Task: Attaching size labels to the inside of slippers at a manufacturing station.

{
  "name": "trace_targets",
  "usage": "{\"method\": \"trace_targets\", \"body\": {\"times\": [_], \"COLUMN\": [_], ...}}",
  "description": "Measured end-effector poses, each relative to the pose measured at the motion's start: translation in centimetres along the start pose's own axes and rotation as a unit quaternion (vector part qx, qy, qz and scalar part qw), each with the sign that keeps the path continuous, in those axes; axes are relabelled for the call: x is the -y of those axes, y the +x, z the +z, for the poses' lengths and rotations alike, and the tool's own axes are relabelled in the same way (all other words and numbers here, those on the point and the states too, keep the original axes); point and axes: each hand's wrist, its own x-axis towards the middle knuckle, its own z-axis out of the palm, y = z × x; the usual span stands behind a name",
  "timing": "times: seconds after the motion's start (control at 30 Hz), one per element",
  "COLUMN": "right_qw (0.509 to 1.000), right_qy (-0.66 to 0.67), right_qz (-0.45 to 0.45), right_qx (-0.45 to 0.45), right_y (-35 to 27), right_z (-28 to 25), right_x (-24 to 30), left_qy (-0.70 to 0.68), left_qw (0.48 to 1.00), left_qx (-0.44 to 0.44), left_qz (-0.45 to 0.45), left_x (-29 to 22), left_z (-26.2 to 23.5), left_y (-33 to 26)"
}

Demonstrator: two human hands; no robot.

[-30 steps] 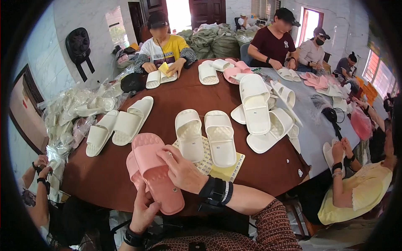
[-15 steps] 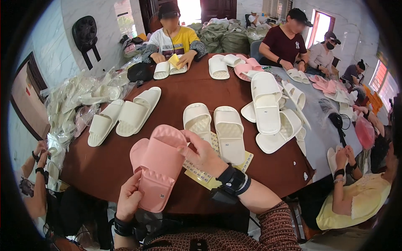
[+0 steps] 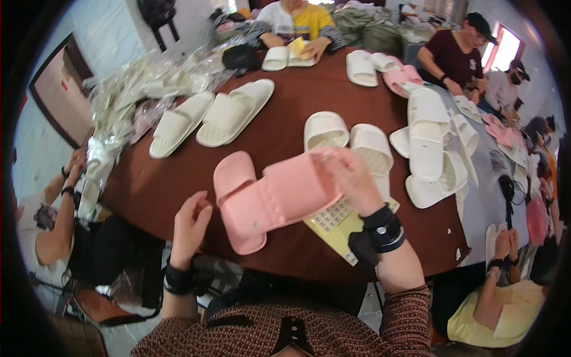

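Pink slippers (image 3: pixel 294 187) mid-frame. White slipper pair (image 3: pixel 324 127) just right of centre; second white pair (image 3: pixel 232 114) upper left. Brown tablecloth (image 3: pixel 285 98). Yellow sticker sheet (image 3: pixel 340 239), rows of dark marks. Wearer's sleeve (image 3: pixel 407 321), lower right: brown-black fine check. Co-worker's shirt (image 3: pixel 318 22), top centre: white and yellow, black-and-white checked sleeves (image 3: pixel 257 33).

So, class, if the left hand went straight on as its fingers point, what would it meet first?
Probably the pink slippers; depth is unclear, so the left hand might pass left of them towards a white slipper beyond.
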Motion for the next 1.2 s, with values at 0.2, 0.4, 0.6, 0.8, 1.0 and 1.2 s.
{"method": "trace_targets", "body": {"times": [0.2, 0.4, 0.6, 0.8, 1.0, 1.2], "right_qw": [0.997, 0.994, 0.996, 0.989, 0.985, 0.983], "right_qy": [-0.019, -0.023, -0.009, -0.068, -0.037, -0.124], "right_qz": [0.019, 0.044, 0.013, 0.006, 0.023, -0.05], "right_qx": [-0.067, -0.101, -0.092, -0.13, -0.164, -0.128], "right_y": [0.3, 0.1, 0.5, 0.3, 0.7, 0.5], "right_z": [-0.4, -1.0, -1.6, -1.2, -1.0, 1.1], "right_x": [-0.1, 1.0, 0.6, 0.5, -0.9, -3.2], "left_qy": [0.038, 0.122, 0.137, 0.151, 0.206, 0.204], "left_qw": [0.999, 0.99, 0.978, 0.97, 0.976, 0.978], "left_qx": [-0.019, 0.061, 0.157, 0.187, 0.066, 0.026], "left_qz": [-0.032, 0.03, 0.008, 0.044, 0.036, 0.044], "left_x": [2.4, 0.7, -0.5, -0.3, -0.8, -1.8], "left_z": [0.2, 0.0, -0.6, -0.6, 0.7, 2.3], "left_y": [-0.2, 2.1, 5.2, 7.1, 5.3, 3.0]}}
